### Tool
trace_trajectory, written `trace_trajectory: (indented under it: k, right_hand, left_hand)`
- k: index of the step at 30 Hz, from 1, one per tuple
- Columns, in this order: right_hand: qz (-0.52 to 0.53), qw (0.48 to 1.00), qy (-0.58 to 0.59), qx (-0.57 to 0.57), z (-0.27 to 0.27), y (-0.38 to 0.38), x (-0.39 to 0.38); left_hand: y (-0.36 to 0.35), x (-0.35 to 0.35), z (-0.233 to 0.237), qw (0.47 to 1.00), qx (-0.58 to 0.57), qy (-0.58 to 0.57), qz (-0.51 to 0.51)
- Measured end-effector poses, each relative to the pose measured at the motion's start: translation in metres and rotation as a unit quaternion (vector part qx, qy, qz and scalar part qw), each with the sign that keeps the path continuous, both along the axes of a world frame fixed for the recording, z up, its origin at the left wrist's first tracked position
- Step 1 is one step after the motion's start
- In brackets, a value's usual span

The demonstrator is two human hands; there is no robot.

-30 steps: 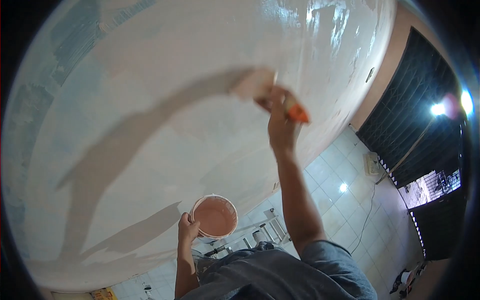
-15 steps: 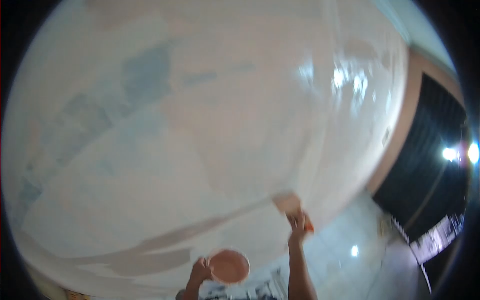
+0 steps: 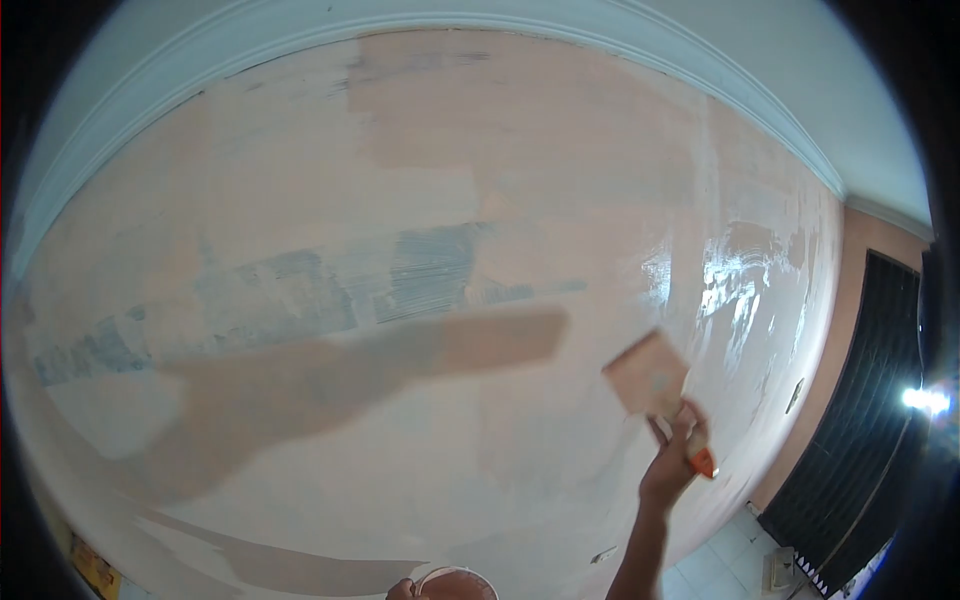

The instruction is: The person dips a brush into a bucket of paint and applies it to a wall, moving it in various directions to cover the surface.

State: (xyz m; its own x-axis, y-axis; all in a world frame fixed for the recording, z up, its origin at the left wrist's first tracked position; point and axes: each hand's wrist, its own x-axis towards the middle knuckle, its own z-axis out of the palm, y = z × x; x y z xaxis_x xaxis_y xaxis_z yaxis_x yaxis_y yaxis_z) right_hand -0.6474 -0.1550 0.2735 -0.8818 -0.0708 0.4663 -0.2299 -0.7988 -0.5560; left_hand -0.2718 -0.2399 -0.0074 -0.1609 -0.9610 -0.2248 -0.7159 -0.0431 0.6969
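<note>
My right hand [image 3: 676, 462] is closed round the handle of a wide paintbrush [image 3: 648, 372], whose orange handle end sticks out below the fingers. Its broad head, coated in pinkish paint, points up and left, close in front of the wall [image 3: 560, 425]. At the bottom edge, my left hand [image 3: 402, 590] grips the rim of a round tub [image 3: 458, 583] of pinkish paint; the lower part of both is cut off by the frame. The wall carries uneven pale pink paint, with blue-grey patches [image 3: 430, 270] showing through, and a shadow of arm and brush falls across it.
White moulding [image 3: 480, 20] runs along the top of the wall. Wet paint shines at the right, near a wall switch [image 3: 795, 396]. A bright lamp [image 3: 925, 401] stands before a dark slatted panel [image 3: 850, 430]. Pale floor tiles [image 3: 715, 565] show at lower right.
The view has tilted upward, bringing the moulding in and pushing the tub to the bottom edge. My right hand with the paintbrush now appears higher and further right; the shadow lies higher.
</note>
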Motion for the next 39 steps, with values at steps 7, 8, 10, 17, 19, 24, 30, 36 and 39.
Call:
trace_trajectory:
  k: [7, 8, 10, 17, 19, 24, 30, 36, 39]
  right_hand:
    - [0.051, 0.976, 0.171, -0.129, 0.137, -0.005, 0.010]
    - [0.054, 0.969, 0.200, -0.136, 0.151, -0.012, 0.011]
    - [0.107, 0.956, 0.244, -0.124, 0.176, -0.018, 0.013]
    - [0.190, 0.916, 0.343, -0.079, 0.243, -0.054, 0.013]
    - [0.224, 0.878, 0.415, -0.079, 0.255, -0.062, 0.018]
    - [0.250, 0.874, 0.414, -0.040, 0.270, -0.067, 0.045]
    - [0.218, 0.875, 0.432, 0.014, 0.260, -0.064, -0.009]
    - [0.076, 0.929, 0.352, 0.088, 0.239, -0.015, -0.115]
    - [0.011, 0.942, 0.322, 0.097, 0.236, 0.010, -0.162]
  left_hand:
    - [0.004, 0.006, 0.002, 0.999, -0.035, -0.018, 0.010]
    - [0.003, 0.008, 0.003, 0.999, -0.040, -0.030, 0.012]
    - [0.007, 0.010, 0.005, 0.998, -0.040, -0.040, 0.016]
    - [0.018, 0.016, 0.017, 0.998, 0.002, 0.006, 0.063]
    - [0.018, 0.017, 0.011, 0.997, 0.016, 0.034, 0.066]
    - [0.014, 0.017, 0.010, 0.999, -0.003, -0.016, 0.032]
    - [0.016, 0.011, 0.014, 0.999, -0.014, -0.004, 0.045]
    - [0.013, 0.015, 0.015, 0.999, 0.020, -0.003, 0.031]
    - [0.013, 0.016, 0.010, 1.000, -0.013, -0.001, 0.024]
